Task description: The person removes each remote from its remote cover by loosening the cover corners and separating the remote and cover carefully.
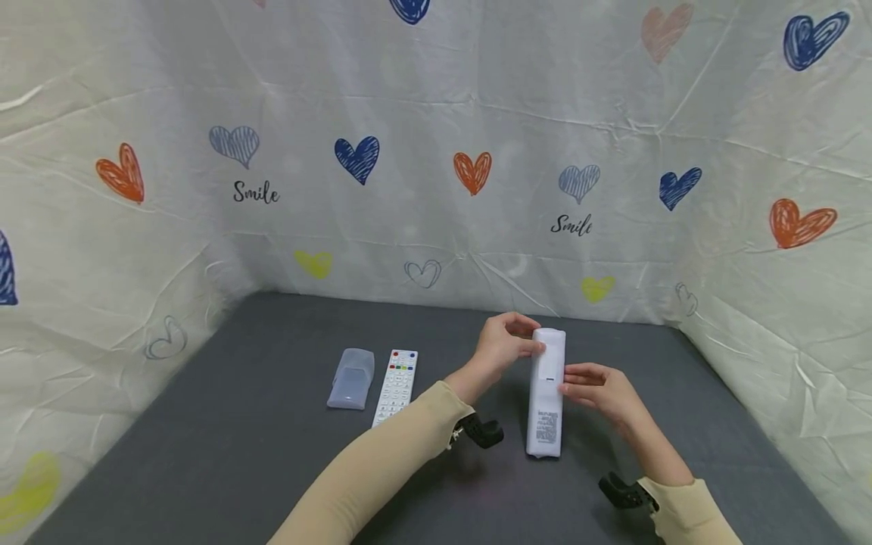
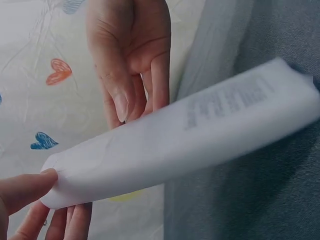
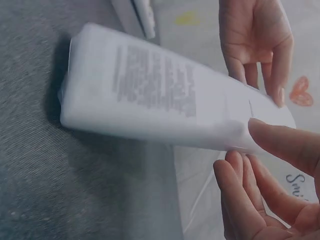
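Observation:
A white remote control (image 1: 547,393) in a translucent cover is held back side up, with a printed label near its near end. My left hand (image 1: 502,350) pinches its far end between thumb and fingers; that grip also shows in the left wrist view, where the remote looks tilted. At the remote's right edge, my right hand (image 1: 602,390) pinches the side with thumb and fingertips. In the right wrist view the right thumb (image 3: 285,142) lies on the back face, with the fingers beneath.
A second white remote (image 1: 396,384) lies buttons up on the dark grey tabletop (image 1: 225,431), partly hidden by the left sleeve. Left of it lies a translucent, pouch-like cover (image 1: 352,378). A white cloth (image 1: 422,212) printed with hearts encloses the back and sides.

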Action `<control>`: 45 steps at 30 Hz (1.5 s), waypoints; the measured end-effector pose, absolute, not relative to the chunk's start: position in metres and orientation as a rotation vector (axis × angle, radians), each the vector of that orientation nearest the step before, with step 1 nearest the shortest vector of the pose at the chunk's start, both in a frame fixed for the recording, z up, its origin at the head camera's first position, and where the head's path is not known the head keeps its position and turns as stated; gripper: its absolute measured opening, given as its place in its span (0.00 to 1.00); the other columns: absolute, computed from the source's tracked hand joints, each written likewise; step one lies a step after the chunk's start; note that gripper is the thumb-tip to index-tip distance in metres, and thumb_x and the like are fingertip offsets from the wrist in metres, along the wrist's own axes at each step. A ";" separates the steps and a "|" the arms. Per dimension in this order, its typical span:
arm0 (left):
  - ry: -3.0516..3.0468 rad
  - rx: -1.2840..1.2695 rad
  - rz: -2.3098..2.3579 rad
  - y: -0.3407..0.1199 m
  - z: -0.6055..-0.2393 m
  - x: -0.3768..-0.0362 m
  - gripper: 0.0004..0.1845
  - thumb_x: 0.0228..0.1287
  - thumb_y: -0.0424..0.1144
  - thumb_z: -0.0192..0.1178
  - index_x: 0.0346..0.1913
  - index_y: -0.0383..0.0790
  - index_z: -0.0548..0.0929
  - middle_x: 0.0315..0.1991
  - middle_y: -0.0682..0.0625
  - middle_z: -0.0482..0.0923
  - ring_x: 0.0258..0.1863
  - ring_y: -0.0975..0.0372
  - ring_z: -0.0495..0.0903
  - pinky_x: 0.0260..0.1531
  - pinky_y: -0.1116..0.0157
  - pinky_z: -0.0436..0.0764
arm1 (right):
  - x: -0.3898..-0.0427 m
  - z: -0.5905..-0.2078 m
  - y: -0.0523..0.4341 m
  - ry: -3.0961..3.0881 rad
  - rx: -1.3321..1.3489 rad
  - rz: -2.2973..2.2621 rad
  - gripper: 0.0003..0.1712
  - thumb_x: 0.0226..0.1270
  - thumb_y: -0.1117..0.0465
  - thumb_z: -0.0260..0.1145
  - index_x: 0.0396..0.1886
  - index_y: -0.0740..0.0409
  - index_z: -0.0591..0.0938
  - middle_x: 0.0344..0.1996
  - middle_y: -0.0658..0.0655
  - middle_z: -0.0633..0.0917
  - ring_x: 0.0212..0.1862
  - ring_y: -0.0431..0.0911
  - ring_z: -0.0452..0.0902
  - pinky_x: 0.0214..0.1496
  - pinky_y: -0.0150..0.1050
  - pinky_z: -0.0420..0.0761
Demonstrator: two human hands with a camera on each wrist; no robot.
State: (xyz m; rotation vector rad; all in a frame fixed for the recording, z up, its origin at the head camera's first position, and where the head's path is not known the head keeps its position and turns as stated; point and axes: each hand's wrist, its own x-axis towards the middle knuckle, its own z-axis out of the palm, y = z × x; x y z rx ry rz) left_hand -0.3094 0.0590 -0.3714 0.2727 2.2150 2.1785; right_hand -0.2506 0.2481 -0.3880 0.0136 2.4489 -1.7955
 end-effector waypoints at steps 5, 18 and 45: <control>2.252 0.371 2.177 0.055 -0.360 -0.306 0.15 0.45 0.25 0.72 0.38 0.40 0.84 0.39 0.48 0.83 0.36 0.61 0.82 0.33 0.64 0.85 | -0.253 -0.381 0.246 2.465 0.017 -1.800 0.33 0.57 0.57 0.72 0.59 0.69 0.73 0.51 0.61 0.81 0.44 0.40 0.81 0.52 0.40 0.82; 2.263 0.493 2.114 0.048 -0.358 -0.302 0.15 0.47 0.30 0.73 0.40 0.44 0.84 0.41 0.50 0.84 0.34 0.62 0.82 0.35 0.65 0.84 | -0.251 -0.374 0.242 2.508 -0.027 -1.816 0.34 0.57 0.56 0.72 0.59 0.68 0.73 0.51 0.61 0.80 0.44 0.38 0.81 0.55 0.43 0.80; 2.191 0.563 2.136 0.038 -0.358 -0.298 0.14 0.50 0.30 0.71 0.41 0.42 0.84 0.42 0.50 0.83 0.36 0.62 0.81 0.38 0.64 0.85 | -0.255 -0.347 0.237 2.662 -0.072 -1.733 0.34 0.58 0.50 0.71 0.59 0.64 0.75 0.52 0.61 0.80 0.44 0.36 0.79 0.53 0.39 0.81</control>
